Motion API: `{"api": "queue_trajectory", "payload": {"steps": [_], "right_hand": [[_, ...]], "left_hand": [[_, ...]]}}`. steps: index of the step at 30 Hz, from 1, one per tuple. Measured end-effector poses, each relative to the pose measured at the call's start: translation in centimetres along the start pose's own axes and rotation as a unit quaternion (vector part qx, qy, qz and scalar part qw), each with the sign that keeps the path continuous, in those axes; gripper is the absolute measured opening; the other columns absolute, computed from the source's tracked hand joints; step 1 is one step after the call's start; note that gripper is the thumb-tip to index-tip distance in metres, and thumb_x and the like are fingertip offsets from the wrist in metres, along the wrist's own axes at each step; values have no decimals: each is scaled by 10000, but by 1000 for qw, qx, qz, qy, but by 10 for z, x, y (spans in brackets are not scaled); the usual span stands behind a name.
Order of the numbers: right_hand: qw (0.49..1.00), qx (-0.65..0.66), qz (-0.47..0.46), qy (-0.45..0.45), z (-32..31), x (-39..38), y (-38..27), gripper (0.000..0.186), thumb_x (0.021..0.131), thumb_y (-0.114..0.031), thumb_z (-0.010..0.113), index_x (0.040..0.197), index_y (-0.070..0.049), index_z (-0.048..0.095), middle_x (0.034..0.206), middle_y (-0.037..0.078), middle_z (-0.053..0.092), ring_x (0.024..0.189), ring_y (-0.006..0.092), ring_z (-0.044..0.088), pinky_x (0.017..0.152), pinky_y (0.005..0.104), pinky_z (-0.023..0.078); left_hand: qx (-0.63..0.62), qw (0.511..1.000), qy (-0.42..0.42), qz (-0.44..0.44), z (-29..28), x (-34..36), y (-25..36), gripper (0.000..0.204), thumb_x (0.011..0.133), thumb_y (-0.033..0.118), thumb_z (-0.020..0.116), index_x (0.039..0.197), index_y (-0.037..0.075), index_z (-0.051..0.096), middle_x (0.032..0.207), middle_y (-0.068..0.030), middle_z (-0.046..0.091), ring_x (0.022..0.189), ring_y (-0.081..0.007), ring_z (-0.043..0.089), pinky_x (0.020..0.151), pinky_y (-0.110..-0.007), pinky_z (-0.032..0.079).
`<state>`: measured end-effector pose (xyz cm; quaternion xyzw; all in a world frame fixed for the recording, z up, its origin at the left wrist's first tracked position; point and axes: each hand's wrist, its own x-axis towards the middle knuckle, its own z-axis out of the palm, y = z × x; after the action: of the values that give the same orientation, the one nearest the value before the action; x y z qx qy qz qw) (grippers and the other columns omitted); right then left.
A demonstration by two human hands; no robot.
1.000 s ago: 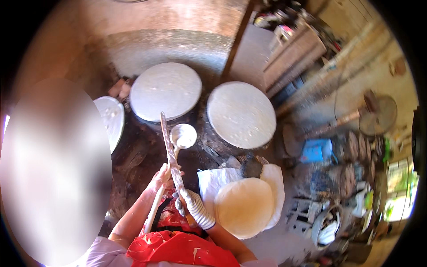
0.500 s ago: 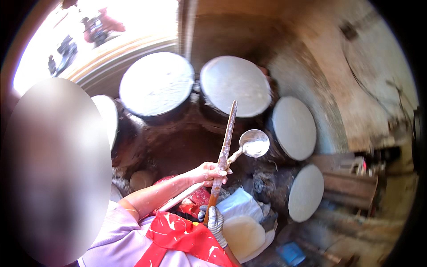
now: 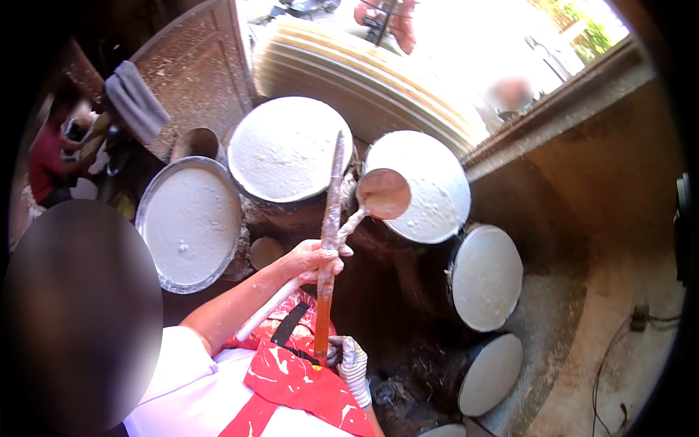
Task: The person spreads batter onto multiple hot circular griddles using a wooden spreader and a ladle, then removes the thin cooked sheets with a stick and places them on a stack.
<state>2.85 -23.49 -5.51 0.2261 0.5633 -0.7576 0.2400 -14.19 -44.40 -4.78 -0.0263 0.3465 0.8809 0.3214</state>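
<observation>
My left hand (image 3: 317, 260) is closed round a long tapered wooden stick (image 3: 332, 207) and a ladle (image 3: 384, 194) together. White smears cover the stick's upper part; its lower part is bare orange-brown wood. The ladle's bowl hangs over the edge of a round white-topped vessel (image 3: 429, 197), and its pale handle (image 3: 269, 309) runs back below my forearm. Low in front of my red apron, my right hand (image 3: 353, 364), in a striped grey-white glove, has curled fingers beside the stick's lower end. Whether they hold anything is hidden.
Several wide round vessels curve around me: a white-filled pan (image 3: 188, 226) at left, a white-topped one (image 3: 290, 149) ahead, others (image 3: 486, 278) at right. A grey cloth (image 3: 137, 100) hangs on a wooden door. Another person (image 3: 49, 156) is at far left. A wall cable (image 3: 601, 371) hangs at right.
My view has swung left, bringing the left pan and door into sight. The stick and ladle stay in my left hand. My right hand, earlier gripping the stick's lower end, now sits beside it.
</observation>
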Motion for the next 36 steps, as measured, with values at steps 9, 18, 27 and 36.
{"api": "queue_trajectory", "payload": {"steps": [9, 18, 27, 36], "right_hand": [[978, -119, 37, -164, -1, 117, -14, 311, 921, -300, 501, 989, -18, 615, 684, 10, 595, 550, 55, 507, 523, 192, 420], [959, -163, 144, -180, 97, 181, 8, 296, 909, -309, 524, 1035, -52, 598, 707, 8, 588, 534, 63, 490, 496, 200, 406], [941, 199, 267, -53, 218, 308, 71, 263, 829, -243, 621, 1032, -94, 545, 925, 72, 611, 708, 211, 586, 631, 313, 525], [918, 299, 258, -38, 237, 342, 70, 95, 749, -199, 592, 823, -141, 608, 846, 40, 636, 784, 240, 606, 642, 390, 510]], "left_hand": [[-124, 951, 195, 204, -44, -113, -26, 553, 818, 284, 655, 1181, -75, 442, 803, -116, 572, 448, -48, 457, 337, -129, 353], [-192, 903, 216, 318, -112, -192, -24, 550, 845, 265, 621, 1212, -81, 402, 811, -107, 575, 393, -31, 412, 330, -125, 348], [-238, 875, 258, 334, -167, -259, -7, 565, 808, 289, 664, 1178, -69, 433, 771, -99, 578, 373, -32, 397, 301, -128, 323], [-242, 851, 270, 381, -170, -270, -9, 556, 835, 292, 635, 1206, -61, 418, 759, -74, 571, 337, -35, 383, 280, -138, 320]]}}
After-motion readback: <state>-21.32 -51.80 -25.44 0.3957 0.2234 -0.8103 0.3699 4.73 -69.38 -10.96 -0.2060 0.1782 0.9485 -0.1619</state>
